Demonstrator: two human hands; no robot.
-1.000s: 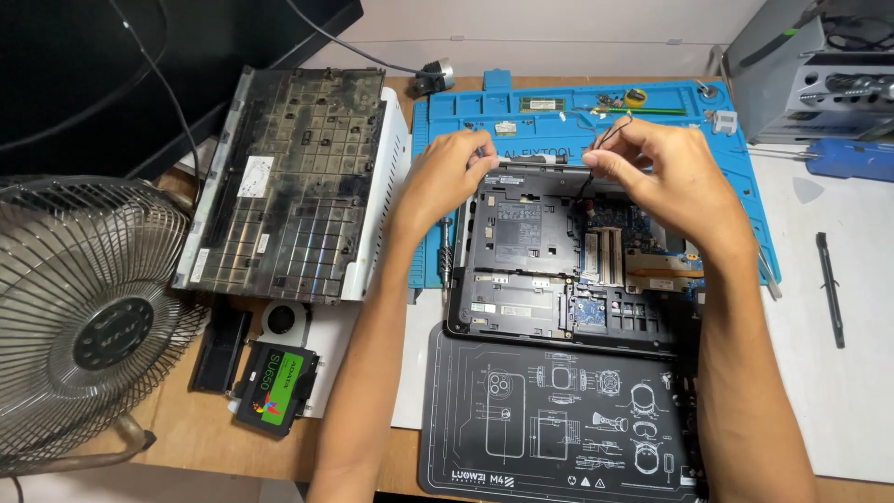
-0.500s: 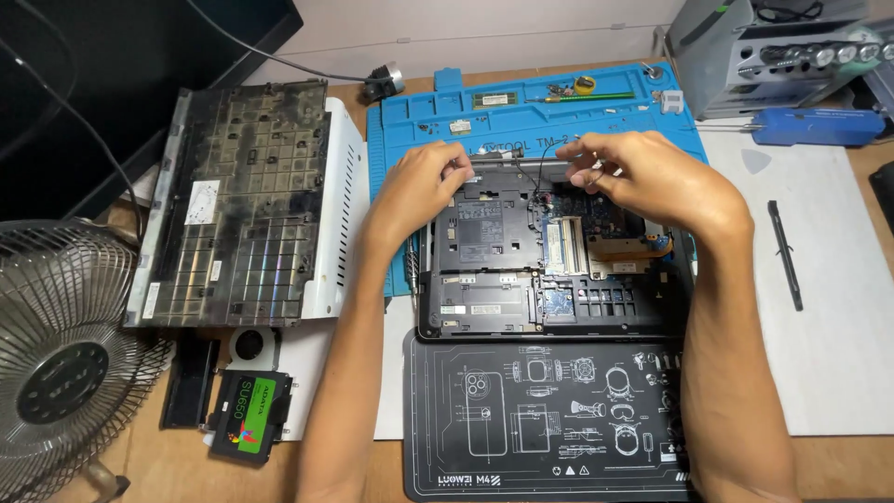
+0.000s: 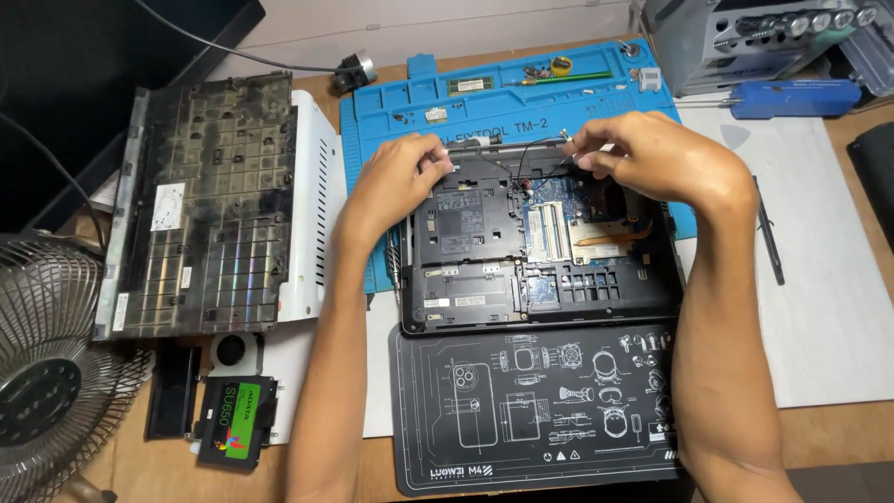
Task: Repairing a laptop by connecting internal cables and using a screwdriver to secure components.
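Since half a second ago both hands have stayed on the far edge of the laptop base (image 3: 540,251) while my view has drifted, so the desk sits a little differently in frame. My left hand (image 3: 396,182) is curled, fingertips pressed together on a small metal piece at the far left corner of the base; I cannot tell whether it is a hinge or a bracket. My right hand (image 3: 652,158) is likewise closed in a pinch at the far right corner, on a pale bit of metal where thin black wires (image 3: 545,163) run across the open board. The base lies opened up, its blue circuit board and copper heat pipe showing, half on the blue mat (image 3: 521,93) and with its near edge touching the black mat (image 3: 531,410), which carries white line drawings. On the blue mat's far rim lie small parts and a green stick. To the left, a dusty dark cover (image 3: 209,205) rests on a white panel (image 3: 312,214). Near it, toward me, sit a green-and-black drive (image 3: 233,424) and a black strip, with a wire fan (image 3: 47,373) at the left edge. To the right, a black pen-like tool (image 3: 768,233) lies on a pale sheet, well apart from my right hand, and a blue tool (image 3: 792,96) sits beyond it.
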